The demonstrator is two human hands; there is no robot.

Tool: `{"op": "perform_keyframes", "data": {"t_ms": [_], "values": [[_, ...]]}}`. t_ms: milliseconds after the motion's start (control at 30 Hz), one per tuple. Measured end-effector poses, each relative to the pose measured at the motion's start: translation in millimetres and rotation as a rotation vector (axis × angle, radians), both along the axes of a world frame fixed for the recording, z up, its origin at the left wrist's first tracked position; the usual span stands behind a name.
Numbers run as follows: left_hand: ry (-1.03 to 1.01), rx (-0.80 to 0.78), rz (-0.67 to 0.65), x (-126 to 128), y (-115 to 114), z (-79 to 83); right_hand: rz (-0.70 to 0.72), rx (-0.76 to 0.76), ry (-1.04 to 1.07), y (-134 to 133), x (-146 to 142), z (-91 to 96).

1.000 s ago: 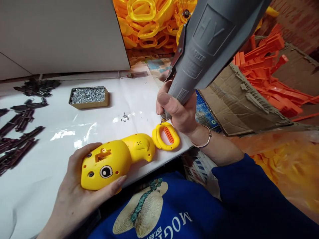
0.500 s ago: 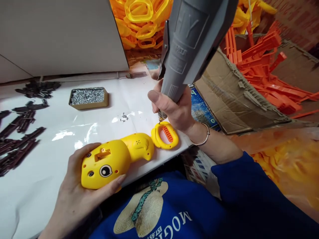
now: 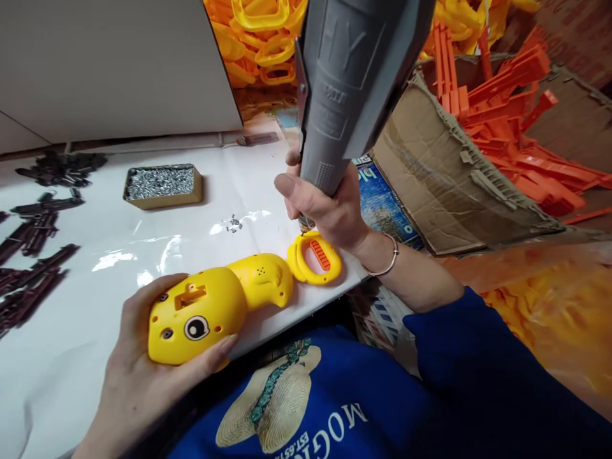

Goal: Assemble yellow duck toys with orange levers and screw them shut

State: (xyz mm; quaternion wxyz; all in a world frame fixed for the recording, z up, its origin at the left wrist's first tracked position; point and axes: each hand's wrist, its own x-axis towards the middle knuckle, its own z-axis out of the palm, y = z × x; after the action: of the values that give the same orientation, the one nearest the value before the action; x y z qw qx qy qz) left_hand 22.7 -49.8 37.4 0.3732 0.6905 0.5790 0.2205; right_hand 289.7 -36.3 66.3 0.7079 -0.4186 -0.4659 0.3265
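Note:
My left hand (image 3: 138, 357) is wrapped round the wide end of a yellow plastic toy (image 3: 217, 306) with a big printed eye and a rectangular slot. The toy lies along the table's front edge, its looped handle (image 3: 315, 258) with an orange ribbed insert pointing right. In my right hand (image 3: 325, 207) is a grey electric screwdriver (image 3: 344, 89), held upright with its tip down. That tip meets the upper left rim of the handle; whether a screw sits under it is too small to tell.
An open tin of small screws (image 3: 162, 185) stands on the white table, with several loose screws (image 3: 234, 223) nearer the toy. Dark parts (image 3: 38, 223) lie at left. A cardboard box (image 3: 430, 191) of orange parts (image 3: 516, 127) borders the right; yellow loops (image 3: 268, 44) are piled behind.
The view has shifted slightly, so most things sit a little farther left. Both hands keep their holds, and the screwdriver tip stays at the same spot on the handle.

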Motion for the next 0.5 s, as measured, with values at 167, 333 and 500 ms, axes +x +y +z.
{"op": "perform_keyframes", "data": {"t_ms": [167, 333, 500], "values": [[-0.054, 0.007, -0.012, 3, 0, 0.9, -0.008, -0.017, -0.108, 3, 1, -12.6], [-0.107, 0.04, -0.057, 3, 2, -7.1, -0.096, -0.019, -0.086, -3, 1, -3.8], [-0.117, 0.191, -0.128, 4, 6, -24.6, -0.036, -0.013, -0.108, -38, -14, 17.8]]}}
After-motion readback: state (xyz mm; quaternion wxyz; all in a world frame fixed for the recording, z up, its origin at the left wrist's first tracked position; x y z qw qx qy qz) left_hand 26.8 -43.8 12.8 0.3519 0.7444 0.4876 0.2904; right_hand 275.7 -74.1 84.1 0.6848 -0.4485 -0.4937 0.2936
